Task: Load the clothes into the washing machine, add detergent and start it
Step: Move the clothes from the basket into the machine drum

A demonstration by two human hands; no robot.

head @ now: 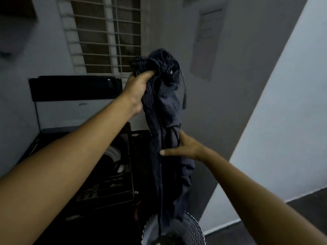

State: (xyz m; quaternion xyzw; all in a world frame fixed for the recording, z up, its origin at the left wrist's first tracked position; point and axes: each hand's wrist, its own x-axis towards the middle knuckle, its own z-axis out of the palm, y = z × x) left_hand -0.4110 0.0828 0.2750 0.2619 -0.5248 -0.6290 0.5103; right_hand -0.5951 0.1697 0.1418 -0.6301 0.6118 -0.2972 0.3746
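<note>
- You're in the loading step: the striped garment (164, 106) is up in the air and not in the machine yet.
- Your left hand (137, 93) has the bunched top end, fingers curled tight round the cloth, raised in front of the barred window (106, 38).
- Your right hand (184, 147) grips the garment lower down, about mid-length, with the thumb across the front and the fingers tucked behind the fabric.
- The garment hangs long below both hands, and its tail reaches down to the laundry basket (193, 228) at the bottom edge of view.
- A drawstring (184, 92) dangles loose off the top bunch.
- The washing machine (127, 156) sits low on your left, with its lid (74, 87) stood up at the back and the tub mouth (113, 156) open. It's too dark to tell what's inside.
- Next move, as I read it: lift the tail clear of the basket, swing the whole length left over the machine's right edge, and let it drop into the tub.
- Gather the loose end as you go, so nothing drapes over the rim or onto the control panel (92, 191) at the front edge.
- Detergent and start come after that, and no detergent is in sight from here.
</note>
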